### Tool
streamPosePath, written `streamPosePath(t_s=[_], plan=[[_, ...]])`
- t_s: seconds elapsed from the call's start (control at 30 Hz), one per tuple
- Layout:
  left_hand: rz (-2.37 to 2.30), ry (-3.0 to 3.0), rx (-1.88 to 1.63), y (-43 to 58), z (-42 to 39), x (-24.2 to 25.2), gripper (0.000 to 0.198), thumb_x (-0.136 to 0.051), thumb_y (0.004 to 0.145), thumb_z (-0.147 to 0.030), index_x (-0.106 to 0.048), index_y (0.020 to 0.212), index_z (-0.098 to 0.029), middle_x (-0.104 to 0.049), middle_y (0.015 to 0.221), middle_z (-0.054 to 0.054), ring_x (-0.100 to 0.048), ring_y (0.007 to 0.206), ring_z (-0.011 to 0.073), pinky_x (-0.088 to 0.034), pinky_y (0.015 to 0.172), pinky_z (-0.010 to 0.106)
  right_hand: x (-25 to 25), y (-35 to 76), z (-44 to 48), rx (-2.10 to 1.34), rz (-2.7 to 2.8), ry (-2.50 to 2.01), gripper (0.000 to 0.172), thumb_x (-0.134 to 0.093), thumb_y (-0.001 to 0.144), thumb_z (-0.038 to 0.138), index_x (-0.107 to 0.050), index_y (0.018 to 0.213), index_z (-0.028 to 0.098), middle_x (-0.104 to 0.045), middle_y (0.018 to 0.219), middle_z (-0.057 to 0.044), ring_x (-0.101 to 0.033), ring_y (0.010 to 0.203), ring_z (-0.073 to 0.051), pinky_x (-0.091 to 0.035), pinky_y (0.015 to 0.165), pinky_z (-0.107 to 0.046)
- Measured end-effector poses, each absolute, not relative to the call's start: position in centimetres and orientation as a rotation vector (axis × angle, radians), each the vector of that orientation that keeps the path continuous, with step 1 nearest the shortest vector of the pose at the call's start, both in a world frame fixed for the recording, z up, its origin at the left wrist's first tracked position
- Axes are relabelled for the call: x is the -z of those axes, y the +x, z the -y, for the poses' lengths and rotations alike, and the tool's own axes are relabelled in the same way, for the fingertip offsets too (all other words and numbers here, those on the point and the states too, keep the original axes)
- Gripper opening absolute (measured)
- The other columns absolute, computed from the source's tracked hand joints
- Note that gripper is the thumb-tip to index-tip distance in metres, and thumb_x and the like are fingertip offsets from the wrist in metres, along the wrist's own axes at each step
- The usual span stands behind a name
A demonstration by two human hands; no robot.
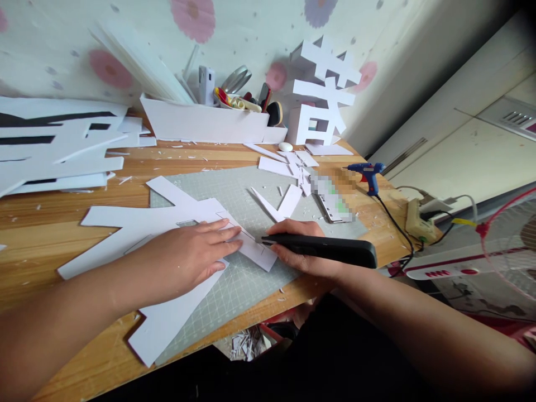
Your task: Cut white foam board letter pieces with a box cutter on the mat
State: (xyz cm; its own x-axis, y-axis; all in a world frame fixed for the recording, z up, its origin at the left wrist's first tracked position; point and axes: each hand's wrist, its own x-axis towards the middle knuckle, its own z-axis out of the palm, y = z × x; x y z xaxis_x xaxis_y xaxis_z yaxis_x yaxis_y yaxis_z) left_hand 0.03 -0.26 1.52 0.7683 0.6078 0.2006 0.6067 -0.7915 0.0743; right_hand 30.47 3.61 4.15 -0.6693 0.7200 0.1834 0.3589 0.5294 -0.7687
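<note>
A large white foam board cut-out (146,218), shaped like a written character with pencil lines on it, lies partly on the grey-green cutting mat (234,184). My left hand (196,251) rests flat across it, fingers stretched out toward its right arm. In my right hand (299,243) is a black utility knife (335,249), its tip at the drawn line near the cut-out's right end. Whether the blade has gone into the board cannot be made out. White offcuts (291,201) lie on the mat just beyond my right hand.
Stacked white cut-outs (62,148) lie at the left. A white box (209,123) of tools and an assembled white character (320,95) stand by the wall. A blue glue gun (368,174), power strip (421,220) and fan (515,245) are at the right. Scraps (247,343) fill a bin below.
</note>
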Motion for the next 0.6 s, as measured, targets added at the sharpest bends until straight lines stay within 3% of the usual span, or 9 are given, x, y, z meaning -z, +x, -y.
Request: streamPosePath(t_s=[0.6], plan=[[-1.076, 2.804, -0.379, -0.3, 0.3, -1.3, 0.041, -0.046, 0.111, -0.04, -0.065, 0.146, -0.031, -0.059, 0.159, -0.003, -0.053, 0.149, 0.0234, -0.044, 0.121, 0.034, -3.8, 32.3, -3.5, -0.942, 2.36, -0.83, 0.018, -0.072, 0.093, 0.031, -0.074, 0.108, 0.021, -0.076, 0.088, -0.001, -0.067, 0.072, -0.012, -0.052, 0.066, -0.023]])
